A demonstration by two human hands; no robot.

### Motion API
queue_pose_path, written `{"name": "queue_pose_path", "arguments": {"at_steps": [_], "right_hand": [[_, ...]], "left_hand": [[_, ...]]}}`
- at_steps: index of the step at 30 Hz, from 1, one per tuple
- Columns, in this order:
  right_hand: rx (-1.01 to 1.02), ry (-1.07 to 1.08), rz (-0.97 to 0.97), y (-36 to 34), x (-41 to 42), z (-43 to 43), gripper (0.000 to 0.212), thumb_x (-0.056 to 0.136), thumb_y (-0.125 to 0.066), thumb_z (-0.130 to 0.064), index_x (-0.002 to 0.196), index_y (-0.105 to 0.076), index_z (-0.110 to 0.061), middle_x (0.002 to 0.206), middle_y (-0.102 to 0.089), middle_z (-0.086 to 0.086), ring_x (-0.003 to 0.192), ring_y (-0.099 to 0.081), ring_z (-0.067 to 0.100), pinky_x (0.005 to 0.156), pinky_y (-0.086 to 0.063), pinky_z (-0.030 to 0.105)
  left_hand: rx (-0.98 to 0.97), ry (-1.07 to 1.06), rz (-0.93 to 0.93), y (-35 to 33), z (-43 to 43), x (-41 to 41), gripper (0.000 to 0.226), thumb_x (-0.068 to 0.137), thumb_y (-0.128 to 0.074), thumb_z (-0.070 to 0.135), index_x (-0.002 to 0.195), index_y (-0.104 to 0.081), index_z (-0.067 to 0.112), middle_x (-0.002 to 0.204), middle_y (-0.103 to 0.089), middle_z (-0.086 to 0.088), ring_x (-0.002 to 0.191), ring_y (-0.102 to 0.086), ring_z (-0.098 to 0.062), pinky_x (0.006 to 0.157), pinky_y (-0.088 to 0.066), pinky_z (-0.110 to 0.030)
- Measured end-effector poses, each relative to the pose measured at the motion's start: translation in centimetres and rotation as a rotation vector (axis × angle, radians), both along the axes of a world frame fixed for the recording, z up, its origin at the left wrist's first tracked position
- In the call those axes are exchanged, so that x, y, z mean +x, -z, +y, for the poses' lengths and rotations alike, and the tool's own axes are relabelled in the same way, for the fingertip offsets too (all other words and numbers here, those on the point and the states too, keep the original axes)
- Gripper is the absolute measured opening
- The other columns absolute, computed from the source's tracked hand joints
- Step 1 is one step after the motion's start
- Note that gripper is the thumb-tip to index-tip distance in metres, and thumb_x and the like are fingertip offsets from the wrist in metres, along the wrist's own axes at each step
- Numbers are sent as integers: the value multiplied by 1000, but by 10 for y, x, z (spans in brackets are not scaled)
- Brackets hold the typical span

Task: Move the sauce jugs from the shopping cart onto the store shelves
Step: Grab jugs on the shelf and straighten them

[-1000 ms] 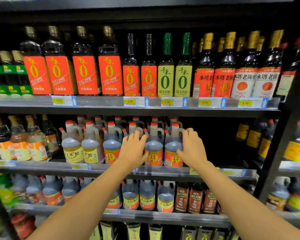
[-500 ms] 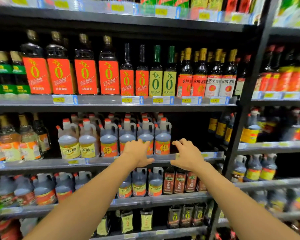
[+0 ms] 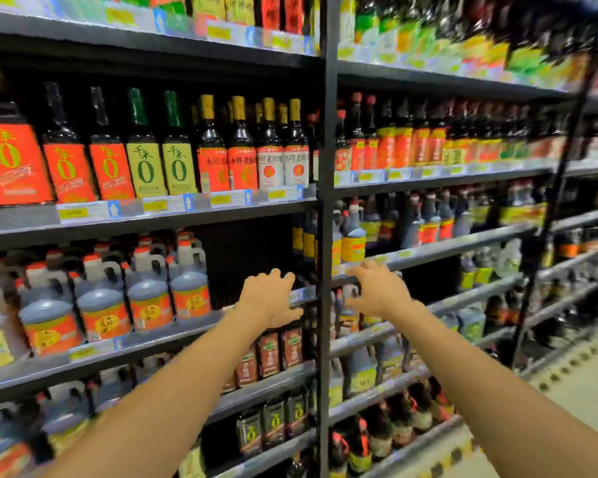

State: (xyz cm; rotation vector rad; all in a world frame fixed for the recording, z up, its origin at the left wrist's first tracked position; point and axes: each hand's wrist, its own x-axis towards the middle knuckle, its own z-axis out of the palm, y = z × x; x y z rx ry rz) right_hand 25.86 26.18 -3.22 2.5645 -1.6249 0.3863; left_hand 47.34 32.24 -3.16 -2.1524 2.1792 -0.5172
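Observation:
Dark sauce jugs (image 3: 189, 288) with red caps and orange labels stand in a row on the middle shelf (image 3: 159, 336) at the left. My left hand (image 3: 271, 298) hovers in front of the shelf's right end, fingers loosely spread, holding nothing. My right hand (image 3: 378, 289) is stretched out beside it, past the black upright post (image 3: 325, 236), and is also empty. Both hands are well to the right of the jugs and do not touch them. The shopping cart is not in view. The frame is blurred.
Tall bottles (image 3: 145, 157) with orange and green labels fill the shelf above. More jugs and small dark bottles (image 3: 270, 353) sit on the lower shelves. A second shelving bay (image 3: 463, 236) runs off to the right, beside pale aisle floor (image 3: 584, 391).
Both hands let go of the two orange-labelled jugs on the middle shelf and drew back. My view swung to the right, so the jugs now lie at the left.

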Motion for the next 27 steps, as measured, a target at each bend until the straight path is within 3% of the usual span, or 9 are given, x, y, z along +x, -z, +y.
{"name": "queue_pose_path", "arguments": {"at_steps": [8,11,21,24,27], "right_hand": [[18,179,-11,0,-168,-71,78,86,-65,-51,151,-31,-23,152,-34,7,137,-35,31,100,-47,47],[46,222,-15,4,-214,-98,79,85,-66,-49,150,-31,-24,148,-36,8,135,-37,31,95,-51,45],[54,249,-37,17,-287,-230,82,85,-67,-49,150,-27,-20,147,-36,9,133,-39,32,95,-50,44],[35,245,-33,18,-296,-285,82,84,-67,-50,150,-28,-19,148,-36,9,135,-37,31,97,-48,45],[63,241,5,18,-306,-334,81,85,-66,-51,149,-29,-18,148,-36,9,134,-37,31,96,-48,45]], "left_hand": [[-36,150,-2,-11,-108,-167,71,86,-50,68,138,-42,20,118,-57,-7,100,-60,-28,69,-44,-38],[-49,195,-8,-12,-148,-219,75,87,-49,68,144,-35,21,119,-56,-10,98,-60,-30,64,-40,-36],[-37,153,-41,6,-297,-312,78,88,-46,69,143,-34,15,122,-54,-11,98,-60,-32,67,-41,-37],[-4,112,-61,11,-358,-326,87,87,-44,71,150,-27,14,127,-54,-11,104,-60,-31,76,-49,-38],[10,70,-35,10,-412,-338,81,86,-46,71,143,-36,14,122,-58,-9,104,-61,-29,82,-52,-38]]}}
